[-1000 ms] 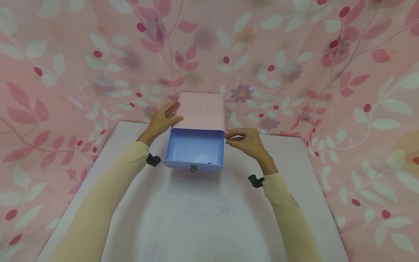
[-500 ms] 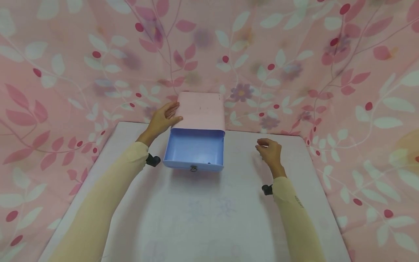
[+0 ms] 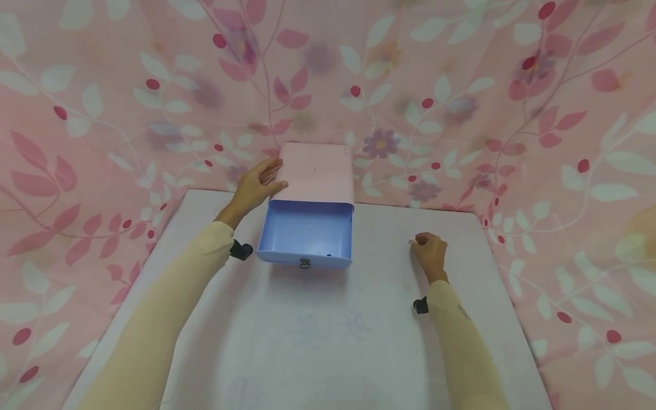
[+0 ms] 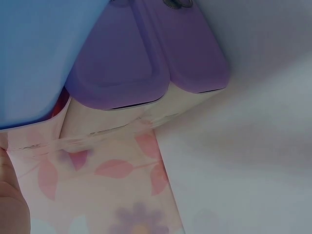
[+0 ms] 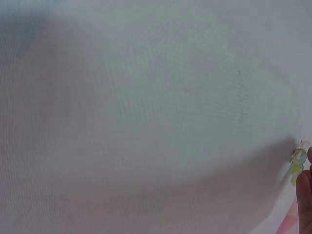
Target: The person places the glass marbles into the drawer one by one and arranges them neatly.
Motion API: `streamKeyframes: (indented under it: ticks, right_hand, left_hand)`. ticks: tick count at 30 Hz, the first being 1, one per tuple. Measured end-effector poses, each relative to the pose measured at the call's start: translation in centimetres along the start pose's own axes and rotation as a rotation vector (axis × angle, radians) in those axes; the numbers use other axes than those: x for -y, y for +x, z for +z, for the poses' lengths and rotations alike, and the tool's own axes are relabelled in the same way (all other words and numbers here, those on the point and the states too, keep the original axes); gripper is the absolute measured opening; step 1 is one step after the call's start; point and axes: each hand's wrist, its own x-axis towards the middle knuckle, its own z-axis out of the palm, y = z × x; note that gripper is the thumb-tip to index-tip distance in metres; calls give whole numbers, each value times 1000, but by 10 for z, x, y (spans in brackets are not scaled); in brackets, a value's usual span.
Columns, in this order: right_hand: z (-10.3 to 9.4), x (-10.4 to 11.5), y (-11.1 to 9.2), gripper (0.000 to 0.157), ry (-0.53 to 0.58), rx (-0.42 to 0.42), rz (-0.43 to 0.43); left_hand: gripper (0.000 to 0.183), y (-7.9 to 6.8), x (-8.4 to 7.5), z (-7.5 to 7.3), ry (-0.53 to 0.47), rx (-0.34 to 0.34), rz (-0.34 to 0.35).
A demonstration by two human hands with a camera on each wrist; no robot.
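Against pink box [image 3: 315, 172], nine o'clock, I see straight-fingered left hand [image 3: 253, 185]; at four, right hand [image 3: 432, 251] pinches clear-yellow beads [image 5: 296, 168]; sleeve print [image 3: 464, 311] illegible.

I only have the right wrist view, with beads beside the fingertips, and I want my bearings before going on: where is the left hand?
Observer: The left hand rests against the left side of the pink box.
Operator: Is any part of that standing open?
Observer: Yes, the head view shows its blue drawer pulled out on the near side.
Operator: And what is underneath?
Observer: The left wrist view shows two purple drawers below it, and both look pushed in.
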Motion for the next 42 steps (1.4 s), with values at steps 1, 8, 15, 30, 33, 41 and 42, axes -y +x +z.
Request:
streamKeyframes:
  ticks: [1, 8, 15, 30, 33, 41, 42]
  right_hand:
    - [0, -1, 0, 21, -7, -3, -1]
    - [-3, -7, 1, 22, -31, 29, 12]
    - [0, -16, -1, 20, -28, 18, 20]
    - [1, -18, 0, 19, -14, 33, 39]
    - [0, -17, -1, 20, -2, 36, 57]
    - [-1, -16, -2, 23, 17, 26, 73]
    - [-1, -16, -2, 23, 19, 21, 68]
  left_hand:
    - [73, 0, 0, 0, -3, 0, 0]
    - [74, 4, 8, 0, -7, -3, -9]
    - [73, 1, 2, 1, -23, 7, -6]
    - [74, 3, 3, 0, -78, 8, -2]
    - [74, 3, 2, 0, -70, 7, -4]
    - [74, 3, 3, 0, -84, 9, -1]
    - [74, 3, 3, -1, -86, 10, 0]
